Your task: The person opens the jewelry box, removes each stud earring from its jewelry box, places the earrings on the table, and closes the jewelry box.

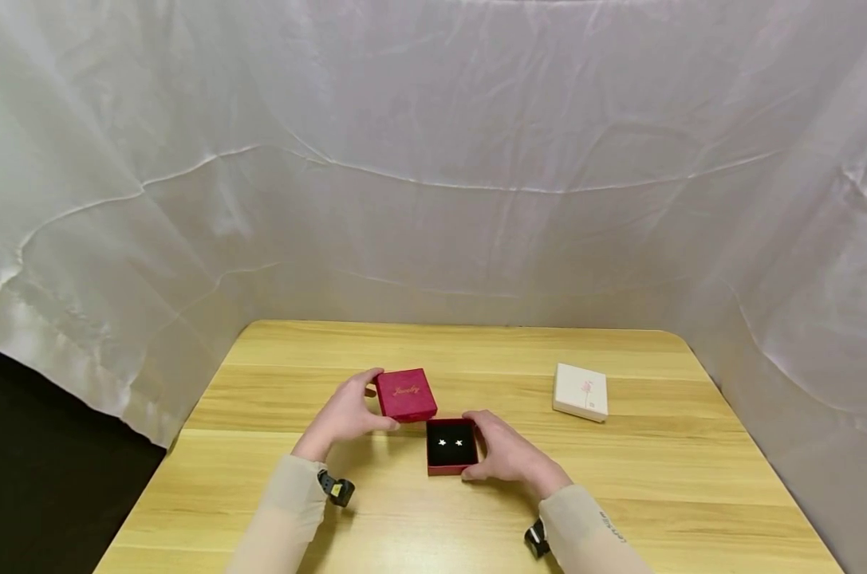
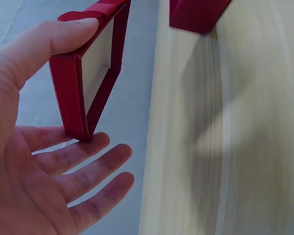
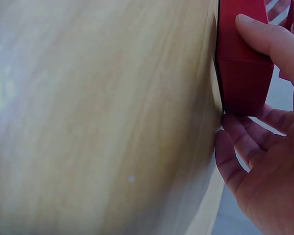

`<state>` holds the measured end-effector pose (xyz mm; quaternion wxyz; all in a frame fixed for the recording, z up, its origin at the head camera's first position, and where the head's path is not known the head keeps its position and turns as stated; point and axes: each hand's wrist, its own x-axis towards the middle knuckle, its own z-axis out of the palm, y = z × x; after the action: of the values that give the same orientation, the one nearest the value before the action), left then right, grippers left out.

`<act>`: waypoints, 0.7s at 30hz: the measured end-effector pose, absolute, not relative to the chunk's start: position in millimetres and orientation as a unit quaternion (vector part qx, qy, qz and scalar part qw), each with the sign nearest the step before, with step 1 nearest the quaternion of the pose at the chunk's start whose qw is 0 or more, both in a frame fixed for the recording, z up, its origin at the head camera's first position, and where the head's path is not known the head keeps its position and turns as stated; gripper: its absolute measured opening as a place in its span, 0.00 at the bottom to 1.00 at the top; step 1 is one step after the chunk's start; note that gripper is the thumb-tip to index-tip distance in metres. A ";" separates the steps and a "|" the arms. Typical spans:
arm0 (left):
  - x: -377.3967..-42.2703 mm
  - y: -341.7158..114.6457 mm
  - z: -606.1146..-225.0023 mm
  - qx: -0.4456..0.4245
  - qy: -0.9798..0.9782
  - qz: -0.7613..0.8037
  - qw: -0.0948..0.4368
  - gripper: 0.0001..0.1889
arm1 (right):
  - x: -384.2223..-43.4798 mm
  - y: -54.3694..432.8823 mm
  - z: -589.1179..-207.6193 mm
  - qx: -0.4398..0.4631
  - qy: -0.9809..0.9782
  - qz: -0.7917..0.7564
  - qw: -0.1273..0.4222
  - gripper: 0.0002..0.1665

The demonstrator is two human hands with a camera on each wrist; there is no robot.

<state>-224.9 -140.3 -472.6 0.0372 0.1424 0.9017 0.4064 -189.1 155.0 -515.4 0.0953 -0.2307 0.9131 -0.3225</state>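
Note:
My left hand (image 1: 348, 410) pinches a red box lid (image 1: 407, 395) with gold lettering, thumb on its near side and fingers on the far one. In the left wrist view the lid (image 2: 71, 95) is raised off the table, its pale hollow underside showing. Right of it, the red jewelry box base (image 1: 452, 470) sits on the table with a black insert (image 1: 451, 455) bearing two small star earrings (image 1: 451, 442). My right hand (image 1: 508, 452) grips that base by its right end, the thumb on the near wall in the right wrist view (image 3: 279, 44).
A white box (image 1: 580, 391) with a pink print lies at the right back of the wooden table (image 1: 656, 478). Pale cloth curtains (image 1: 469, 239) hang behind and at both sides of the table. A dark area (image 1: 38, 470) lies beyond its left edge.

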 end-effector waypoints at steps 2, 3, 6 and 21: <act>-230.4 -145.5 -475.1 0.141 0.900 0.410 0.042 0.53 | -189.4 155.1 -515.1 -0.230 0.913 -0.323 0.096 0.55; -232.9 -148.1 -476.5 0.140 0.900 0.410 0.045 0.52 | -189.5 155.1 -515.1 -0.229 0.914 -0.322 0.096 0.55; -241.1 -156.7 -481.6 0.136 0.902 0.407 0.054 0.52 | -189.6 154.5 -514.5 -0.226 0.914 -0.323 0.098 0.55; -272.9 -183.4 -496.8 0.124 0.905 0.397 0.090 0.54 | -190.3 156.4 -516.4 -0.222 0.908 -0.340 0.104 0.55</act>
<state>-272.9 -183.4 -496.8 0.0903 0.1241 0.9049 0.3969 -190.3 156.4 -516.4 0.1036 -0.2220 0.9081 -0.3396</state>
